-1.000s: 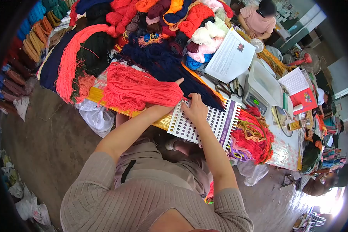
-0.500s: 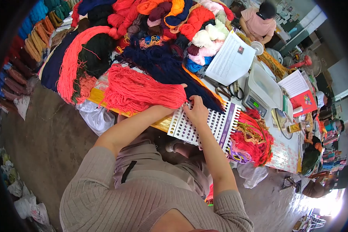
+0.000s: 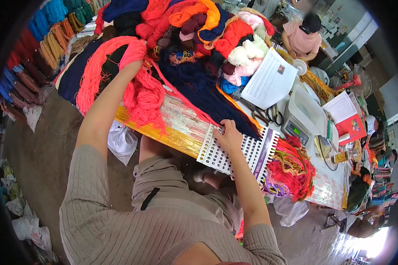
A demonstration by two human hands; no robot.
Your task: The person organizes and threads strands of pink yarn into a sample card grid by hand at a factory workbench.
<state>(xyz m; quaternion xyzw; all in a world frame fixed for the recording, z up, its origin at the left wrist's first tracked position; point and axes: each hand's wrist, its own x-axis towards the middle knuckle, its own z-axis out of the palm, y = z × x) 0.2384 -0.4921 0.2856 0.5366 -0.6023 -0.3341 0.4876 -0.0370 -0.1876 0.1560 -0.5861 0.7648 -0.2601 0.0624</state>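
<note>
My left hand (image 3: 138,63) is at the far left of the table, closed in a hank of coral yarn (image 3: 148,97), which covers its fingers. From there a thin bundle of coral strands (image 3: 185,100) stretches across the table to my right hand (image 3: 230,136). The right fingers pinch the strand ends at the upper left edge of a white perforated card (image 3: 211,151), and the hand rests on that card. Along the card's far right edge, multicoloured yarn tufts (image 3: 292,170) hang from its holes. Loose navy yarn (image 3: 199,84) lies just beyond the strands.
Piled hanks (image 3: 194,22) cover the back of the table. Right of the navy yarn are scissors (image 3: 275,115), a printed sheet (image 3: 269,79) and a scale (image 3: 296,130) with a plastic tub on it. A person in pink (image 3: 303,35) sits across the table.
My left hand has moved away to the upper left, taking the coral hank with it and drawing a strand bundle out straight. My right hand has stayed on the card.
</note>
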